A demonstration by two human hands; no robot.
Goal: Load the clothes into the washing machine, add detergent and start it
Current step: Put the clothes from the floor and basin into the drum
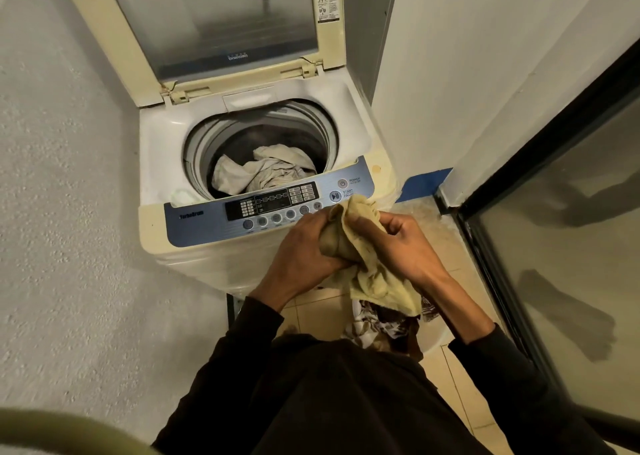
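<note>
Head view. Left hand point(304, 246) and right hand point(403, 243) share a grip, fingers curled round a yellow towel point(367, 264). Beyond the grip stands the washing machine point(166, 136), lid point(221, 21) raised, pale clothes point(263, 172) in its drum. Below the grip lies patterned laundry point(381, 323).

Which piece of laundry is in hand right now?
The yellow towel, gripped by both the left hand and right hand. The pale cloth lies in the drum; the patterned clothes sit below.
</note>
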